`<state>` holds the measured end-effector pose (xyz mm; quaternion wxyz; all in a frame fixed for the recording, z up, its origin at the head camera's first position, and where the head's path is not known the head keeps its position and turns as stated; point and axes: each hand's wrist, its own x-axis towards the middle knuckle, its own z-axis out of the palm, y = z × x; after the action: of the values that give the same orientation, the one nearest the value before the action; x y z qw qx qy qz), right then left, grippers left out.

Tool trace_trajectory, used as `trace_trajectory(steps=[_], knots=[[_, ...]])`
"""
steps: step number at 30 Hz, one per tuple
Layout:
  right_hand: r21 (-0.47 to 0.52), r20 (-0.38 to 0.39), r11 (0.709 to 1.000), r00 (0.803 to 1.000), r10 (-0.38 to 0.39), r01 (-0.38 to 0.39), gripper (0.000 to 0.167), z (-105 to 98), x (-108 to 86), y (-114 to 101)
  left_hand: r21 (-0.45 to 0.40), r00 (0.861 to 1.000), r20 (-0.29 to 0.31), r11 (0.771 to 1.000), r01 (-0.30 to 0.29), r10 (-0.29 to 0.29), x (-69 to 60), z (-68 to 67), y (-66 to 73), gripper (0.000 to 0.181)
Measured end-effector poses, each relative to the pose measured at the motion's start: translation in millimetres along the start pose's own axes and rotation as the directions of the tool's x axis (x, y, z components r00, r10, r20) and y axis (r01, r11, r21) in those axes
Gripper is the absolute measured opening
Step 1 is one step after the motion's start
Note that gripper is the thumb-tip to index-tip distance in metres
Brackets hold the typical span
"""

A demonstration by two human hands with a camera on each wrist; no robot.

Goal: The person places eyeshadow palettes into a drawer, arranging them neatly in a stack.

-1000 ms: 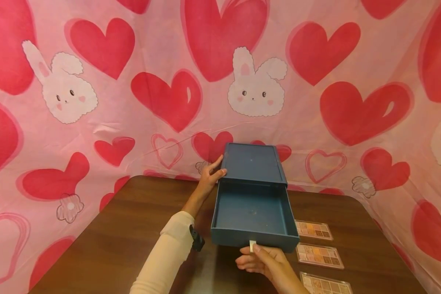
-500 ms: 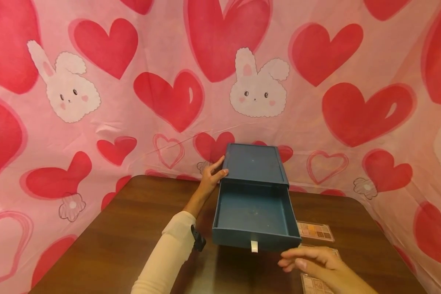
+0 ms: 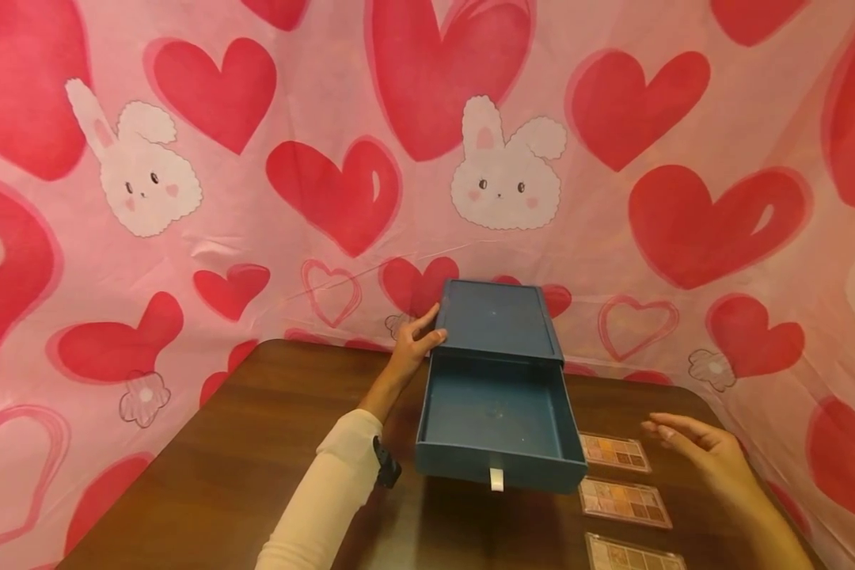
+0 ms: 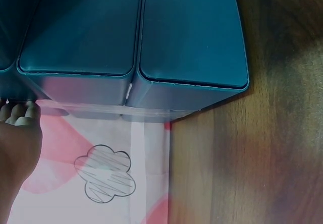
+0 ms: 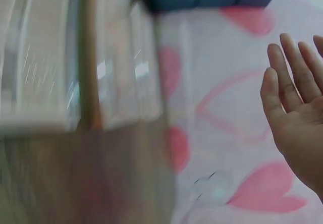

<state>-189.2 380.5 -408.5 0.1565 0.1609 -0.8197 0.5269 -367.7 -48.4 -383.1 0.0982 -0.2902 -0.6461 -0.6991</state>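
Note:
A blue drawer unit (image 3: 495, 321) stands on the brown table, its top drawer (image 3: 463, 459) pulled out toward me. The drawer holds only small specks, and a white pull tab (image 3: 496, 480) hangs on its front. My left hand (image 3: 412, 348) rests against the unit's upper left side, fingers fairly straight; its fingertips are partly hidden in the left wrist view. To the right, my right hand (image 3: 708, 455) hovers with nothing in it, beside the farthest eyeshadow palette (image 3: 616, 452). The right wrist view shows that hand's fingers (image 5: 287, 82) extended.
A middle palette (image 3: 625, 503) and a nearest palette (image 3: 634, 552) lie in a column right of the drawer. The left wrist view shows stacked drawer tiers (image 4: 192, 32). A pink cloth (image 3: 413, 198) with hearts and rabbits hangs behind the table (image 3: 256, 443).
My right hand has let go of the drawer's pull tab and moved right, past the palettes. The left hand stays on the unit, and the drawer remains out.

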Motion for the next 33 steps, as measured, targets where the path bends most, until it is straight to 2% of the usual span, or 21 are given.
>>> trace_trajectory(steps=[4,6,9,12,14,18,21,27,33], knots=[[-0.163,-0.008,0.976,0.99,0.142,-0.141,0.037,-10,5.8,29,0.009,1.0,-0.011,1.0,0.001,-0.001,-0.4,0.5,0.5,0.064],[-0.217,0.006,0.959,0.983,0.186,-0.18,0.043,-11,9.8,42,0.017,1.0,-0.013,1.0,0.001,-0.001,-0.8,0.2,0.9,0.065],[-0.278,0.038,0.946,0.982,0.184,-0.167,0.046,-9,15.5,62,0.028,1.0,-0.015,1.0,0.003,-0.002,-1.2,-0.3,0.3,0.065],[-0.294,0.084,0.943,0.979,0.187,-0.155,0.051,-7,18.4,77,0.021,1.0,-0.015,1.0,0.0,0.001,-0.9,-0.4,-1.5,0.064],[-0.287,0.11,0.939,0.967,0.228,-0.188,0.055,-6,18.6,83,0.02,1.0,-0.016,1.0,0.003,-0.003,-0.7,0.0,-1.7,0.064],[-0.363,0.148,0.9,0.939,0.31,-0.24,0.061,-5,17.9,89,0.019,1.0,-0.013,1.0,0.011,-0.01,-0.7,1.2,-0.9,0.065],[-0.418,0.182,0.881,0.929,0.322,-0.223,0.062,-5,18.5,92,0.029,1.0,-0.022,0.999,0.018,-0.017,-1.3,1.8,0.2,0.065],[-0.432,0.221,0.886,0.933,0.284,-0.167,0.064,-1,22.1,95,0.027,0.999,-0.029,0.999,0.042,-0.042,-2.5,1.2,1.6,0.068],[-0.337,0.245,0.935,0.948,0.204,-0.114,0.06,-1,21.7,105,0.067,0.998,-0.033,0.996,0.053,-0.051,-1.6,1.6,2.1,0.068]])
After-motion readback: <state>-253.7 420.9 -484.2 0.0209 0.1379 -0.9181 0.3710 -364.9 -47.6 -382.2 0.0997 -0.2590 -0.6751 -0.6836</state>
